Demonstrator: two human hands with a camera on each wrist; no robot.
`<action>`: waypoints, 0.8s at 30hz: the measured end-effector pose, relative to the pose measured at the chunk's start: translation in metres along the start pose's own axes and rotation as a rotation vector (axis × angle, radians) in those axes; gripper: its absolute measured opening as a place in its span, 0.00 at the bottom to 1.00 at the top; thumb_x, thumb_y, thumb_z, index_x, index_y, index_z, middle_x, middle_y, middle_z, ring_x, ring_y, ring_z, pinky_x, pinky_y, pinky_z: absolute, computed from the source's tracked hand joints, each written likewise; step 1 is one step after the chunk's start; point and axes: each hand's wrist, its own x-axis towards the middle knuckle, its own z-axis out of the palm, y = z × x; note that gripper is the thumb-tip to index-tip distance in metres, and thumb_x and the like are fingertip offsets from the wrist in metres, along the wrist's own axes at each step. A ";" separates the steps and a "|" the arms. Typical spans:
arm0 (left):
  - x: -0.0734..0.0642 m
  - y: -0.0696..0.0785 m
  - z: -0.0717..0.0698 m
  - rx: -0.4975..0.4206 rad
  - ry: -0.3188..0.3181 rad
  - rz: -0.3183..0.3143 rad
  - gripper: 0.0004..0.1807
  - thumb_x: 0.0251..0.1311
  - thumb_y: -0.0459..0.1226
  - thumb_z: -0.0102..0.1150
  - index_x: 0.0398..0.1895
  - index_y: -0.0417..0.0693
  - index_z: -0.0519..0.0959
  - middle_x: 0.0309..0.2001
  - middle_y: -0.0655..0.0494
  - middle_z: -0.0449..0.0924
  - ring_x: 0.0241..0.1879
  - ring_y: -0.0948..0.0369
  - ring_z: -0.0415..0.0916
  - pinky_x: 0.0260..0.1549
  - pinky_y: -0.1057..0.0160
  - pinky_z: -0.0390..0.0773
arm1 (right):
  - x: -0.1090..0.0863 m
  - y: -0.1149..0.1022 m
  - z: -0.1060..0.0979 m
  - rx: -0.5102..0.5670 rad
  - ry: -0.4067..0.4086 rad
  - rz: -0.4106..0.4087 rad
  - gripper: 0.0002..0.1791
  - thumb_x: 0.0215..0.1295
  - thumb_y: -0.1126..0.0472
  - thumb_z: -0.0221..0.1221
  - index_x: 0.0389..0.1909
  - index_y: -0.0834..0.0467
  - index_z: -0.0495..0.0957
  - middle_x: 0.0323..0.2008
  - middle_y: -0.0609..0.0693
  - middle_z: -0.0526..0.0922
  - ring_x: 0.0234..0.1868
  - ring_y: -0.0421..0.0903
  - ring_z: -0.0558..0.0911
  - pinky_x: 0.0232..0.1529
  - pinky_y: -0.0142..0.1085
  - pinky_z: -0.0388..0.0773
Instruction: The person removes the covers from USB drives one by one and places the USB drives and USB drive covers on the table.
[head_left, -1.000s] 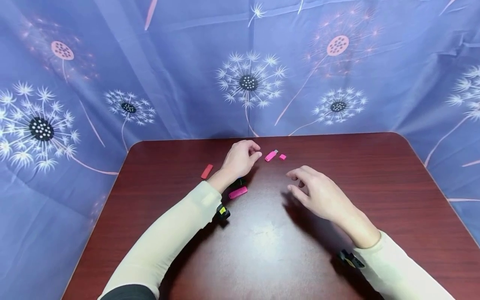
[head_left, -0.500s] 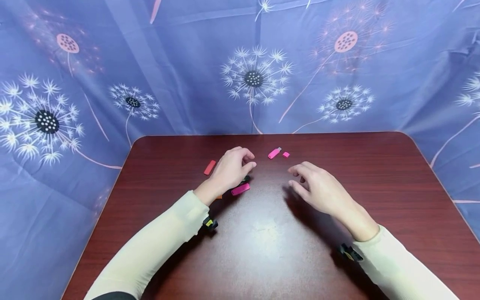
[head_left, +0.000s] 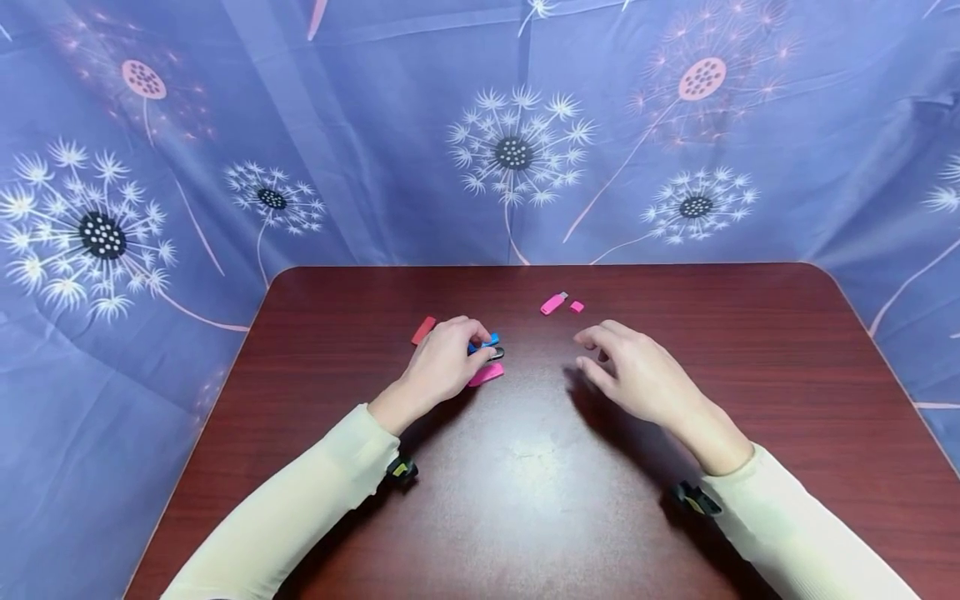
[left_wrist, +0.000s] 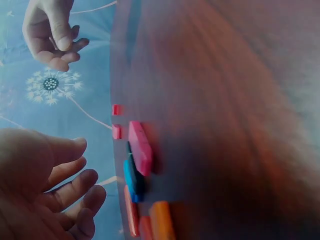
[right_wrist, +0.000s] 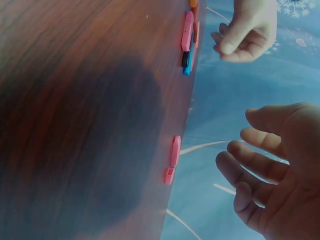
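Observation:
My left hand hovers with loosely bent fingers over a group of small USB sticks and holds nothing. Beneath and beside it are a blue stick, a black stick and a dark pink stick. A red stick lies beyond the wrist. The left wrist view adds an orange stick, hidden under the hand in the head view. Farther right lies a bright pink USB stick with its metal plug bare, beside its pink cap. My right hand hangs nearby, fingers relaxed, holding nothing.
The dark red wooden table reaches back to a blue curtain printed with dandelions. A bright glare spot sits mid-table. Each wrist carries a small black camera, such as the left wrist camera.
My left hand has drawn back from beside the uncapped pink stick, toward the near left, and is over the grouped sticks. My right hand has barely moved. The head view has shifted slightly.

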 end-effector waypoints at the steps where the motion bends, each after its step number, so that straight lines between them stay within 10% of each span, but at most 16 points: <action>1: -0.002 -0.001 0.001 0.011 -0.005 -0.001 0.06 0.67 0.42 0.73 0.42 0.52 0.88 0.41 0.61 0.83 0.40 0.60 0.80 0.39 0.59 0.80 | 0.000 0.000 0.000 -0.002 0.000 -0.002 0.14 0.70 0.62 0.68 0.53 0.61 0.84 0.45 0.53 0.86 0.40 0.46 0.84 0.41 0.45 0.83; 24: -0.020 -0.014 0.014 0.253 -0.064 0.065 0.09 0.64 0.50 0.75 0.35 0.57 0.92 0.32 0.60 0.77 0.32 0.59 0.74 0.32 0.58 0.77 | 0.005 -0.001 0.007 -0.002 -0.001 -0.017 0.15 0.70 0.60 0.69 0.54 0.61 0.84 0.46 0.54 0.86 0.41 0.50 0.85 0.43 0.46 0.83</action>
